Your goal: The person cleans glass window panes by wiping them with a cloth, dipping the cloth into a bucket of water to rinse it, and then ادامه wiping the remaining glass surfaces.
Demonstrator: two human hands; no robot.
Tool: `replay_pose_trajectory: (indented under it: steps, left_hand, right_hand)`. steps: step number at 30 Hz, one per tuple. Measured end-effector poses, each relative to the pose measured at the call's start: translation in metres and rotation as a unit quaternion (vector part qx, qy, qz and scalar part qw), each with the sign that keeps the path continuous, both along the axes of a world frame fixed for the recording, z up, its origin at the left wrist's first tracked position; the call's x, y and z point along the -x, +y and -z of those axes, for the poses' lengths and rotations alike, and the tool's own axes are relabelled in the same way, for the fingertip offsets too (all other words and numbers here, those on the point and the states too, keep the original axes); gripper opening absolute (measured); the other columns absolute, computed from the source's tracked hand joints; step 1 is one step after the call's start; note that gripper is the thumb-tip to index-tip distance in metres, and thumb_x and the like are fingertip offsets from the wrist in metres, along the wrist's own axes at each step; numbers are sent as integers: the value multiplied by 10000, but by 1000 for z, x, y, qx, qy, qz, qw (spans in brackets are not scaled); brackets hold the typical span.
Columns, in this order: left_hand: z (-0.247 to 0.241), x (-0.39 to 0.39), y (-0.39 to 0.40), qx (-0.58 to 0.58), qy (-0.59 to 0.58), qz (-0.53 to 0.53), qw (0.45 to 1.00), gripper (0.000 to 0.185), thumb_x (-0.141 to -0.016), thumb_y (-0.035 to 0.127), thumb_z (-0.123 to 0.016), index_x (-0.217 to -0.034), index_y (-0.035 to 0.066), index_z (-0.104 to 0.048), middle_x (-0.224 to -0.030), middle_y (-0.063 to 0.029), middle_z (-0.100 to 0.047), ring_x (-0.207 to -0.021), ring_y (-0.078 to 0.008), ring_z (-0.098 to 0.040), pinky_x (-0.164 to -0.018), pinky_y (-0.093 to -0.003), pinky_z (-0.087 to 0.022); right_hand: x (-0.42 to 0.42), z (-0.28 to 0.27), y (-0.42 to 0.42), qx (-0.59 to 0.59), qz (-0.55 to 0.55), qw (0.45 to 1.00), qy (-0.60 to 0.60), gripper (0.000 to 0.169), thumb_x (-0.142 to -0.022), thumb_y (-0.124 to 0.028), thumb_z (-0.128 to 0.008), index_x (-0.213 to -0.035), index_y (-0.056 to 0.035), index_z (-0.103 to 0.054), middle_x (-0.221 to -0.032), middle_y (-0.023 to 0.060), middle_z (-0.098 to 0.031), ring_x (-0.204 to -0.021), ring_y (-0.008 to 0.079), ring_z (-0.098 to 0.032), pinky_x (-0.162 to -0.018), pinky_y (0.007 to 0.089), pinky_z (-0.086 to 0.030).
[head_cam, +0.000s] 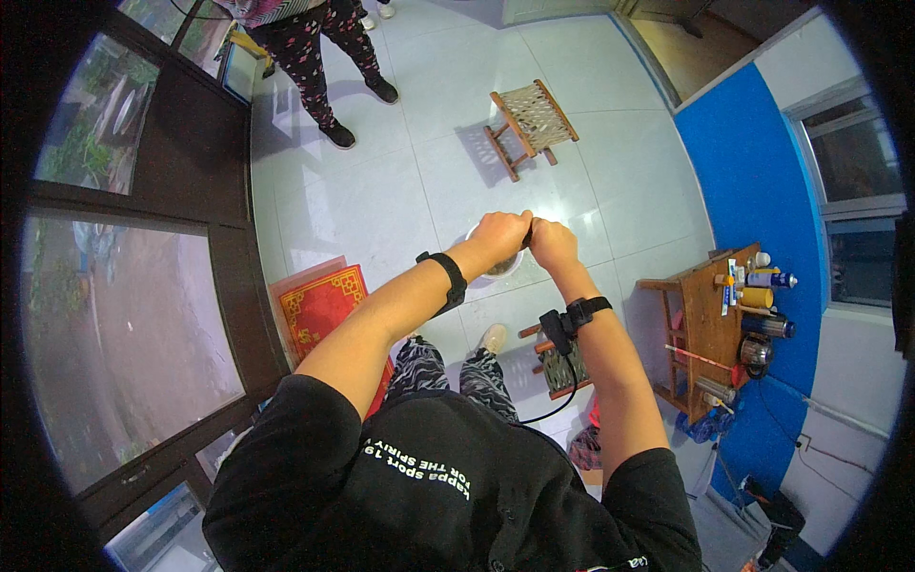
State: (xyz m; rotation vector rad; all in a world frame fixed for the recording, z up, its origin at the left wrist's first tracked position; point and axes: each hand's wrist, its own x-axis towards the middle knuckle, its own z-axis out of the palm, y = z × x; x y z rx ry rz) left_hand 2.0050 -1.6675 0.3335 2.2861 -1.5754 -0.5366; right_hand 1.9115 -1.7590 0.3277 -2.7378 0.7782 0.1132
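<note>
Both my hands are held out before me, close together, in fists. A small dark thing (527,236), perhaps wet cloth, shows in the gap between them; most of it is hidden by the fingers. My left hand (498,234) grips it from one side and my right hand (553,244) from the other. Below them on the floor stands a round white basin (517,266) with brownish contents, partly covered by my left hand and forearm. What exactly lies in the basin is too small to tell.
A folding stool (536,118) stands ahead, and another stool (565,368) is by my right leg. Left of my feet lies a red mat (322,307). A wooden table (704,307) holding bottles and a kettle (755,352) is at right. Another person (314,64) stands at upper left.
</note>
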Motion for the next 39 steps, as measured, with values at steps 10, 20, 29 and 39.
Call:
replay_pose_trajectory:
  steps: [10,20,29,39]
  left_hand:
    - [18,-6,-12,-35,114,13,993,231,-615,193,-632,-783,40,-590,-800,-170,-604,-737,-347,-578,-642,-417,-465]
    - [24,-18,-16,-115,337,49,933,289,-651,267,-617,-779,9,-593,-710,-189,-593,-633,-337,-551,-610,-382,-436]
    - [4,-10,-5,-39,161,82,983,198,-646,193,-584,-772,40,-593,-766,-172,-602,-723,-362,-558,-631,-408,-441]
    - [-11,-3,-2,-37,59,25,997,226,-690,175,-593,-890,82,-545,-840,-132,-615,-792,-321,-580,-640,-413,-462]
  right_hand:
    - [15,-18,-2,12,-13,1000,-12,371,-689,-79,-573,-1031,-86,-428,-831,133,-585,-704,312,-591,-566,410,-471]
    - [21,-34,19,144,-153,974,-80,533,-695,-40,-537,-1203,-75,-377,-916,81,-466,-829,225,-533,-590,279,-511]
    - [9,-11,11,178,-97,977,-57,97,-721,-69,-524,-779,-43,-451,-700,91,-521,-575,226,-594,-472,292,-497]
    - [-1,-22,9,98,-12,995,0,53,-726,-124,-542,-701,-79,-555,-642,129,-610,-592,278,-613,-506,369,-485]
